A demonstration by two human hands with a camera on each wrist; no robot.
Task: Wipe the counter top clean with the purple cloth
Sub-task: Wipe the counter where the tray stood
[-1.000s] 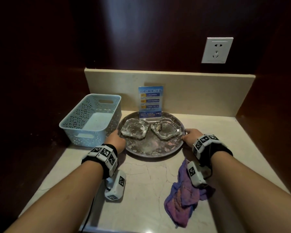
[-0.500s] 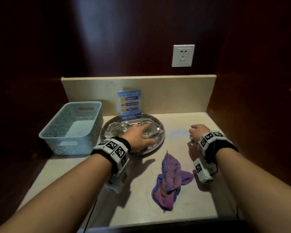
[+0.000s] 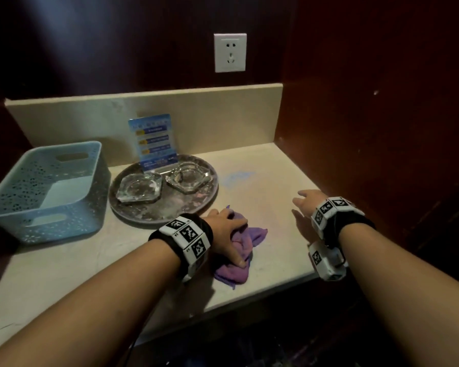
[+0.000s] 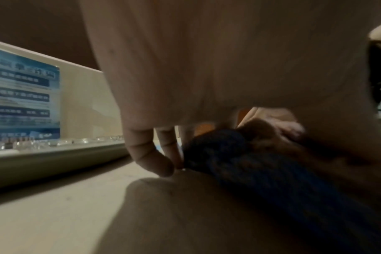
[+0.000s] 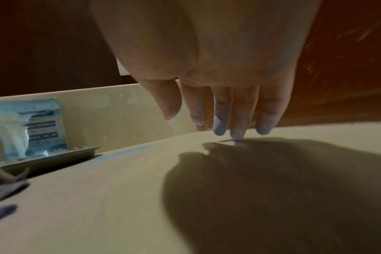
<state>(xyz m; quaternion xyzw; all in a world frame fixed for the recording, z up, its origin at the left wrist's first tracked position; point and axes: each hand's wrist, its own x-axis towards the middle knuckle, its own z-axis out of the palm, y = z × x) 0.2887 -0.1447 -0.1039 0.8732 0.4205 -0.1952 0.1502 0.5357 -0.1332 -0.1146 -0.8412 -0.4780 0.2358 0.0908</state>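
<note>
The purple cloth (image 3: 257,234) lies bunched on the beige counter top (image 3: 117,250), just in front of the round tray. My left hand (image 3: 233,226) lies on it, fingers curled over its far edge and thumb on its near side. In the left wrist view those fingers (image 4: 150,154) curl down against the dark bundle of cloth (image 4: 250,163). My right hand (image 3: 306,201) is to the right of the cloth and holds nothing. Its fingers (image 5: 237,127) are straight, blue-stained at the tips, and one tip touches the counter. A blue smear (image 3: 236,177) marks the counter right of the tray.
A round metal tray (image 3: 164,210) carries two glass ashtrays and a blue sign (image 3: 154,141). A pale blue basket (image 3: 45,192) stands at the far left. Dark wood walls close in behind and on the right. The counter's front edge (image 3: 249,300) is close under my wrists.
My left hand has left the tray and come down onto the purple cloth. My right hand has opened its fingers over the counter. The view has swung right.
</note>
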